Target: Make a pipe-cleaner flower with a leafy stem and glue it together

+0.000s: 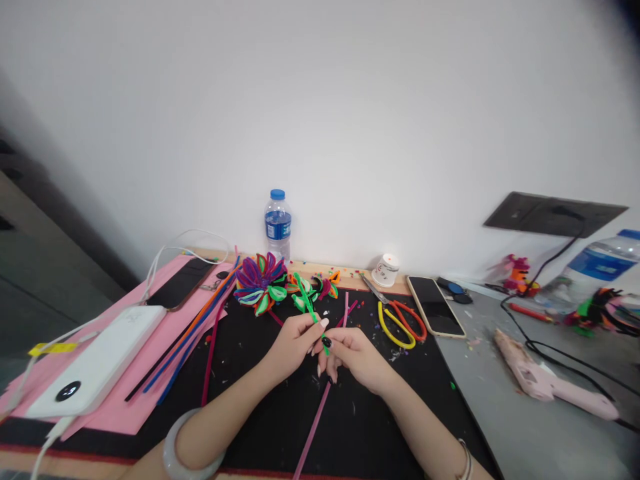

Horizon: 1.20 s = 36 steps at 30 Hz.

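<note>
My left hand [295, 343] and my right hand [353, 357] meet over the black mat [260, 417]. Both pinch a bright green fuzzy stem [306, 300], which slants up and left from between the fingers. A pink stem [315, 427] lies under my right hand, running toward the front edge. Just beyond the hands sit green and white fuzzy leaves [300, 303]. To their left is a purple, green and orange fuzzy flower [261, 283]. Scissors with yellow and red handles [400, 323] lie right of my right hand.
A water bottle [278, 227] and a paper cup [386, 270] stand by the wall. On the left, pink sheets [117, 413] bear a white power bank [100, 360] and phone. A second phone [436, 307] and pink glue gun [550, 383] lie right.
</note>
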{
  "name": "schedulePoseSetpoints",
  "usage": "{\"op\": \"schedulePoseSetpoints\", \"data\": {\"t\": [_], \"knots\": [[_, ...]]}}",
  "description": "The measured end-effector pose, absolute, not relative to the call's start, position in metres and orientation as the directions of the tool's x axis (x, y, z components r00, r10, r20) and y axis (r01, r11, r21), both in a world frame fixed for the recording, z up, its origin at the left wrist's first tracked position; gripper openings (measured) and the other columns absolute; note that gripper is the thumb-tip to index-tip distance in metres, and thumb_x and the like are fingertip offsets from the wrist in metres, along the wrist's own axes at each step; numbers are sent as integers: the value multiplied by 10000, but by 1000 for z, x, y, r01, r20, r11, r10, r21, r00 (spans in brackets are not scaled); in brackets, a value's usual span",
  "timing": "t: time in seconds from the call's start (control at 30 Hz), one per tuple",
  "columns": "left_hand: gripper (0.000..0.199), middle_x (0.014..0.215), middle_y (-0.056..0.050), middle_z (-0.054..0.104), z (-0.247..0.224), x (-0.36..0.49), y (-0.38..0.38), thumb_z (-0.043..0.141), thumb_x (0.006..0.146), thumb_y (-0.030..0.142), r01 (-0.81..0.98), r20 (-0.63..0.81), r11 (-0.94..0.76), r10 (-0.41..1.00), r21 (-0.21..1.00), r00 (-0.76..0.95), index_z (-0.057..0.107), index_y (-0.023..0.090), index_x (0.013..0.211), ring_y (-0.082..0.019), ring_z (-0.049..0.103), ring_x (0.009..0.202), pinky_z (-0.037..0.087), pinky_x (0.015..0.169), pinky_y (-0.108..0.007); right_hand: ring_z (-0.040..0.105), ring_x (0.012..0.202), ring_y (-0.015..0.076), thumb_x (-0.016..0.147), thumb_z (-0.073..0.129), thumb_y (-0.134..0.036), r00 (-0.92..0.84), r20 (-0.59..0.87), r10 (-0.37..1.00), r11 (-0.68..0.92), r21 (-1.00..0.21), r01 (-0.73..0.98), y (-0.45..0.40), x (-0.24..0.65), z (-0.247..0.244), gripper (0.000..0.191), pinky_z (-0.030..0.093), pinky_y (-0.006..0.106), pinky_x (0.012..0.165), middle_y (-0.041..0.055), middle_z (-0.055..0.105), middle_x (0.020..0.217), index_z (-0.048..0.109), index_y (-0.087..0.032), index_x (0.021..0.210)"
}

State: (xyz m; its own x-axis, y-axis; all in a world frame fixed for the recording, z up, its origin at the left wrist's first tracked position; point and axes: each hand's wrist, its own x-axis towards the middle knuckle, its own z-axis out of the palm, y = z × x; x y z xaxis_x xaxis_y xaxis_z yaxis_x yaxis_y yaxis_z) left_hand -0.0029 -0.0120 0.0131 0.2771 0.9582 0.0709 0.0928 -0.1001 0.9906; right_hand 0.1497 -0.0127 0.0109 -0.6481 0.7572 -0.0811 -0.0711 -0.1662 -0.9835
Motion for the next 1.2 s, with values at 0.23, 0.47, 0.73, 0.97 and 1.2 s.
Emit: {"op": "schedulePoseSetpoints", "data": {"t": [0.23,0.47,0.73,0.97,1.2], "knots": [[383,476,53,409,12,-3,-11,445,824,407,83,89,-112,967,990,239,417,146,544,-57,346,443,272,465,-201,473,402,68,818,481,-343,-568,-72,820,-138,-988,-74,-13,149,9,238,383,187,424,-2,591,573,605,-143,786],[332,497,79,329,12,-3,-13,428,831,429,-82,60,-31,924,996,379,389,161,640,-37,266,414,190,403,-178,515,399,105,852,373,-429,-771,-182,610,-570,-776,-268,-10,156,7,386,397,204,384,41,585,539,553,-129,690],[336,495,83,273,13,-3,-14,415,841,421,-63,96,-75,890,995,445,412,152,639,-36,247,412,184,404,-181,429,380,73,828,487,-330,-779,-120,616,-546,-778,-312,-12,159,9,288,361,197,400,-24,479,462,472,-147,606],[344,512,71,317,13,-4,-14,404,847,407,3,113,-126,898,992,426,415,150,620,-43,278,429,213,432,-190,445,402,70,785,549,-331,-728,-167,665,-512,-811,-282,-14,157,13,225,340,190,403,-26,500,503,499,-146,667],[366,503,55,361,14,-7,-12,381,861,362,213,178,-273,907,938,381,418,145,569,-69,327,486,260,502,-214,442,395,62,745,543,-245,-554,-98,827,-194,-974,-119,-14,150,17,174,329,184,406,-12,575,529,489,-152,609]]}}
